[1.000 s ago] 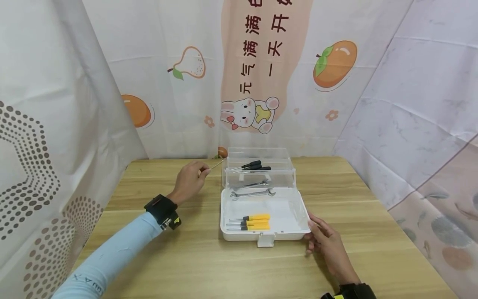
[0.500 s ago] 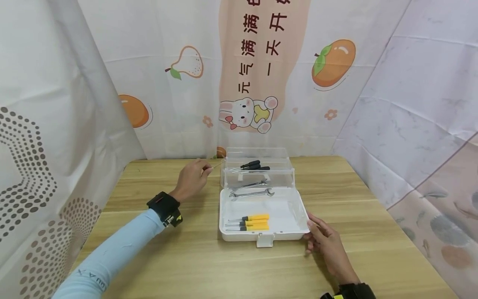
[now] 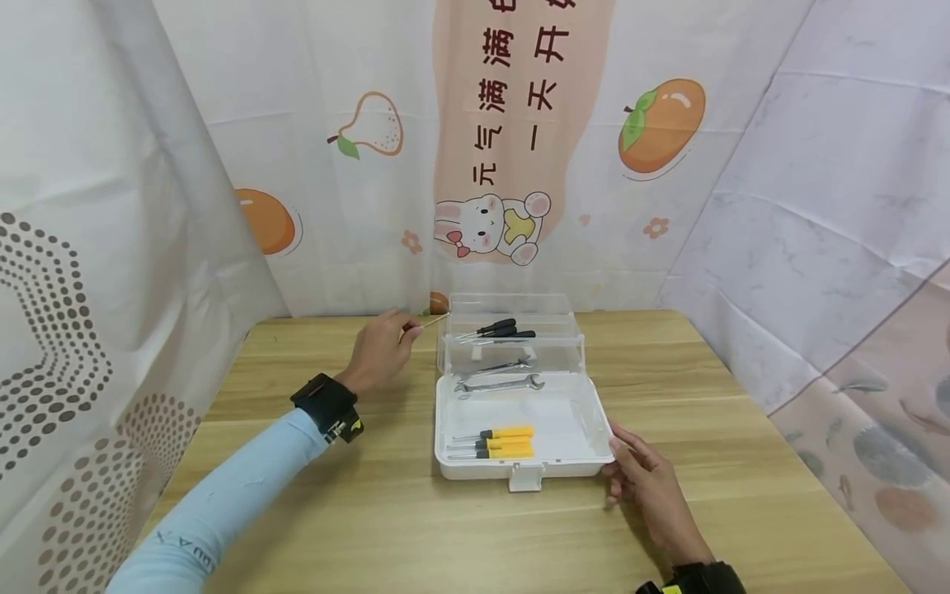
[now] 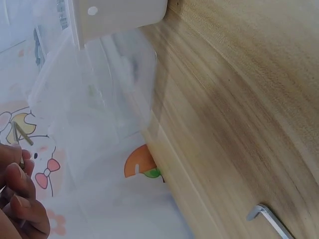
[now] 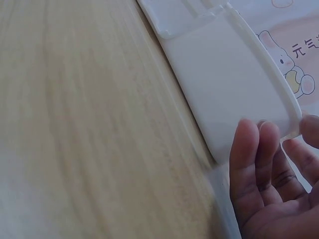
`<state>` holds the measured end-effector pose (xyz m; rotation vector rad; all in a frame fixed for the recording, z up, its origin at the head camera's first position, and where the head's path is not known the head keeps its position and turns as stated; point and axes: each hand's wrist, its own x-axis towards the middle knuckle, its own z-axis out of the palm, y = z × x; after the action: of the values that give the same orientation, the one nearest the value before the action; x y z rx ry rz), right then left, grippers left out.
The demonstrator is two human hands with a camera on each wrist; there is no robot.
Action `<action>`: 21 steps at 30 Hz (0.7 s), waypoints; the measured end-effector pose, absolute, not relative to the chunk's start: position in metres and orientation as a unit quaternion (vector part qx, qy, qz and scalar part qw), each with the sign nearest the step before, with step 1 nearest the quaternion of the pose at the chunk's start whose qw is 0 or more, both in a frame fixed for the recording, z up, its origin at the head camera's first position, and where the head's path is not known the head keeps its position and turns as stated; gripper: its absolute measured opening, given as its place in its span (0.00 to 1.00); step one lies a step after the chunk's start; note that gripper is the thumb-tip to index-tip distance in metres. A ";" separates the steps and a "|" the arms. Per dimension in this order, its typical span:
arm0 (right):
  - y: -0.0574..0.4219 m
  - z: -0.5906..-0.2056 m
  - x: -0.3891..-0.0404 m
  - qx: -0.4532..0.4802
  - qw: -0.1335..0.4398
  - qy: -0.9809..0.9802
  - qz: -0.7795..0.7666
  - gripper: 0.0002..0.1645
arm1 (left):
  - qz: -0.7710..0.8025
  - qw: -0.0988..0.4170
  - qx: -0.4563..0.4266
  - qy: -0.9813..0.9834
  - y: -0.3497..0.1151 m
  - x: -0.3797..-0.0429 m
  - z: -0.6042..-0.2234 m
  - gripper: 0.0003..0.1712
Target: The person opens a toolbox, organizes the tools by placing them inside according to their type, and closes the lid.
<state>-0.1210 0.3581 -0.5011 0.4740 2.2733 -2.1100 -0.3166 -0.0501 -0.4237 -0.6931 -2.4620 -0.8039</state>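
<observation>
My left hand (image 3: 380, 348) pinches a thin hex key (image 3: 435, 320) between thumb and fingers, beside the back left of the toolbox. In the left wrist view the bent end of this hex key (image 4: 24, 134) sticks out past the fingertips. The white toolbox (image 3: 571, 429) stands with its clear lid (image 3: 512, 305) raised. My right hand (image 3: 649, 483) holds its front right corner, thumb at the rim and fingers against the side wall (image 5: 229, 74). Yellow-handled screwdrivers (image 3: 512, 443) lie at the front inside; two wrenches (image 3: 500, 384) lie farther back.
Black-handled screwdrivers (image 3: 505, 332) lie in the lid area at the back. Another hex key (image 4: 271, 221) rests on the wooden table (image 3: 356, 520), seen in the left wrist view. A printed curtain (image 3: 356, 206) hangs behind the table's far edge.
My left hand has shifted slightly away from me, and the hex key's angle has changed a little. My right hand stays at the toolbox corner, and the toolbox has not moved on the table.
</observation>
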 end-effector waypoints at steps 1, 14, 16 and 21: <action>0.358 -0.501 -0.121 0.150 0.002 0.725 -0.672 0.36 | -0.291 0.228 -0.253 -0.894 -0.050 -0.317 -0.423 0.05; 0.357 -0.501 -0.119 0.142 0.001 0.720 -0.680 0.35 | -0.277 0.236 -0.279 -0.888 -0.042 -0.322 -0.425 0.06; 0.357 -0.500 -0.119 0.144 0.001 0.720 -0.679 0.35 | -0.276 0.238 -0.282 -0.887 -0.041 -0.324 -0.424 0.07; 0.358 -0.501 -0.119 0.145 0.001 0.721 -0.678 0.35 | -0.266 0.242 -0.284 -0.889 -0.037 -0.329 -0.424 0.07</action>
<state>-0.1192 0.3578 -0.5011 0.4537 2.2641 -2.1270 -0.3285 -0.0369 -0.4242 -0.7770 -2.4299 -0.7260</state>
